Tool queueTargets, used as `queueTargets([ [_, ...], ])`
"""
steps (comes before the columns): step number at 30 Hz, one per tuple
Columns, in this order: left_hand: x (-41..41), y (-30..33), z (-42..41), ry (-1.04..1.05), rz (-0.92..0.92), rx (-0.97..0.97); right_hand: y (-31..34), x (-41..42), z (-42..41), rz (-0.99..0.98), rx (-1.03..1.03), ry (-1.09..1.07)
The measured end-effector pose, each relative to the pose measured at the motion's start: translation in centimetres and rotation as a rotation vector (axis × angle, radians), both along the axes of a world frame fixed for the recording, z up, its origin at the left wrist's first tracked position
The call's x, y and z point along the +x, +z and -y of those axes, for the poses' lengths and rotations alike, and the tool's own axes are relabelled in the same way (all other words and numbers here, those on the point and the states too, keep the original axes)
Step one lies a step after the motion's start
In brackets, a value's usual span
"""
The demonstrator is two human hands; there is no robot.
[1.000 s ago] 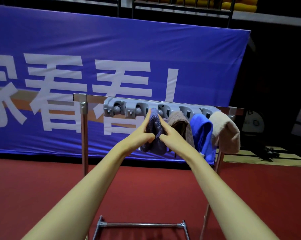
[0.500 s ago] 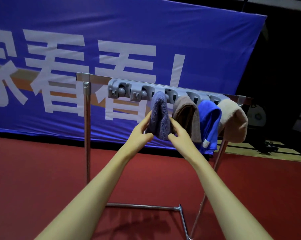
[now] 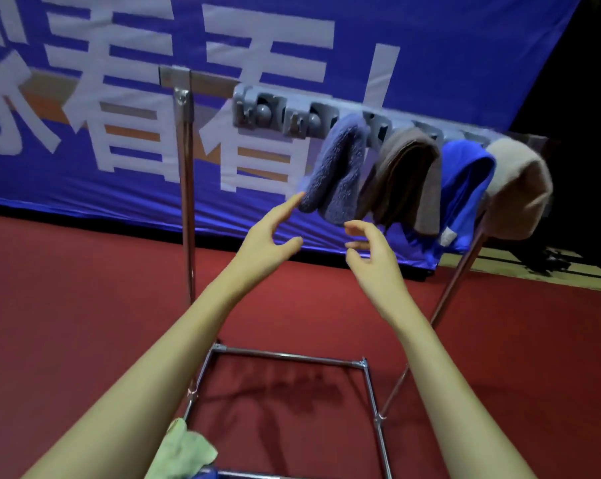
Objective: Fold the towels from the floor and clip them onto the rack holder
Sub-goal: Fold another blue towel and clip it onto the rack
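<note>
Four folded towels already hang clipped along the grey plastic rack holder (image 3: 292, 115)'s right end, the fuzzy purple towel (image 3: 337, 174) leftmost. Both the left hand (image 3: 268, 242) and right hand (image 3: 373, 254) hover beneath it, fingers loosely spread, empty. Two left clips look free; a pale green towel (image 3: 183, 451) waits on the floor.

Bare hands (image 3: 268, 243), sleeveless forearms
</note>
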State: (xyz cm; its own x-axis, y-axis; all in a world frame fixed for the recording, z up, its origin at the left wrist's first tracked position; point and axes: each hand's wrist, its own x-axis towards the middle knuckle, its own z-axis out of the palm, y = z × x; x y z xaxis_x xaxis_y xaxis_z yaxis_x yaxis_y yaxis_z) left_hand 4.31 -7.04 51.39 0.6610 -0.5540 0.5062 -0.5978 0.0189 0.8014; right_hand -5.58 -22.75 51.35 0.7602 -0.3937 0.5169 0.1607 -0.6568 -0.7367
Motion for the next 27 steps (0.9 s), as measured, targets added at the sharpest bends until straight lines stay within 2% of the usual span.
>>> queueTargets([
  [3,0.4,-3.9,-1.7,0.034,0.088,0.133,-3.5,0.5,-1.2,-0.04,0.0,0.034],
  [5,0.8,-6.6,-2.9,0.035,0.072,0.237,-6.6,1.0,-2.2,-0.108,-0.006,0.074],
  [10,2.4,-15.8,-5.8,0.052,-0.091,0.418,-17.1,2.3,-5.0,-0.374,0.043,0.183],
  [17,3.7,-33.8,-9.4,0.05,-0.461,0.685,-34.9,3.8,-8.8,-0.781,0.056,0.29],
  [21,4.8,-43.6,-11.6,0.073,-0.512,0.861,-44.5,5.3,-10.5,-0.931,0.053,0.32],
  [27,5.7,-54.9,-13.7,-0.036,-0.541,1.118,-57.3,7.7,-13.1,-1.084,0.074,0.306],
])
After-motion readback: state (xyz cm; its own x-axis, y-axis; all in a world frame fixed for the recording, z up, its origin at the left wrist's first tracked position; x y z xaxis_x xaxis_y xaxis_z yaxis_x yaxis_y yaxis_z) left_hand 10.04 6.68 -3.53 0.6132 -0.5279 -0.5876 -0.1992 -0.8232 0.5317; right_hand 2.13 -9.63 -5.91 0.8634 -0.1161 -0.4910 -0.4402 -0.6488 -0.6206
